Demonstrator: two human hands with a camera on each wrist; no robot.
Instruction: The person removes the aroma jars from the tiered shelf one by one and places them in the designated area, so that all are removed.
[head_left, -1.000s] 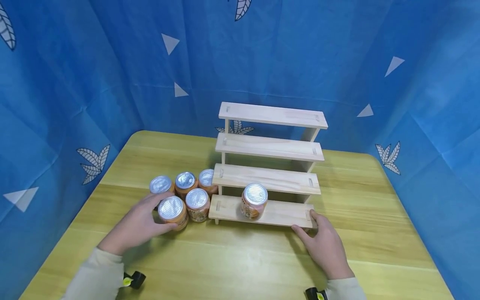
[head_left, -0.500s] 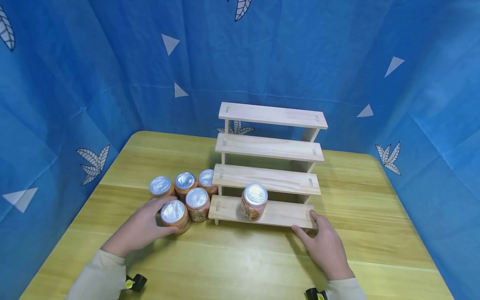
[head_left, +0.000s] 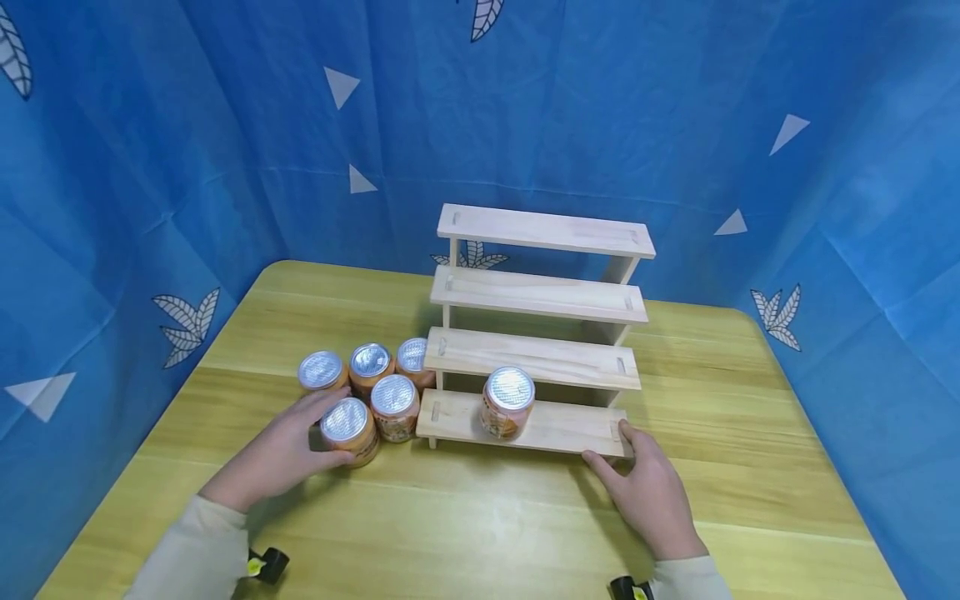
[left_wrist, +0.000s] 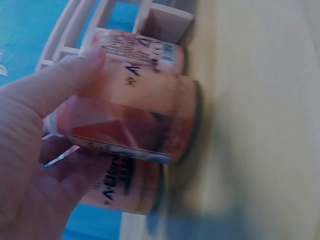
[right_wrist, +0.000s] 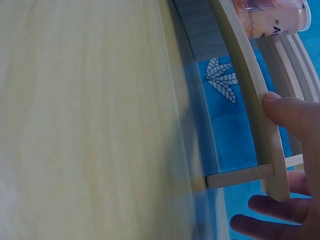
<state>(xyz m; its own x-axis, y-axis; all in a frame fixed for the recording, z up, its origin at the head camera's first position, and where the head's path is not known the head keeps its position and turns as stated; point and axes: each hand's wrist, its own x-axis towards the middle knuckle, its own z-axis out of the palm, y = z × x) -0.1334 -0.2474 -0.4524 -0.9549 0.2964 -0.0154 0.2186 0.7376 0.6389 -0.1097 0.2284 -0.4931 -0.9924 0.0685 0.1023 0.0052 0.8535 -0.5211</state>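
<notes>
My left hand (head_left: 281, 454) holds an orange-labelled can (head_left: 351, 429) with a silvery lid, at the front left of a group of similar cans. In the left wrist view, the thumb lies on the near side of this can (left_wrist: 135, 117) and the fingers reach round the far side. It is upright, at or very near the tabletop. My right hand (head_left: 652, 496) grips the right end of the bottom board (head_left: 566, 425) of a four-step wooden display shelf, thumb on its front edge. One can (head_left: 508, 406) stands on that board, left of its middle.
Several more cans (head_left: 395, 408) stand close together left of the shelf, nearly touching it. The upper boards (head_left: 540, 293) of the shelf bear nothing. A blue patterned cloth (head_left: 600, 108) surrounds the wooden table (head_left: 480, 533) at the back and sides.
My left hand and its can have shifted slightly right and toward me since a second ago, with almost no movement in the last half second. The right hand and shelf have stayed put.
</notes>
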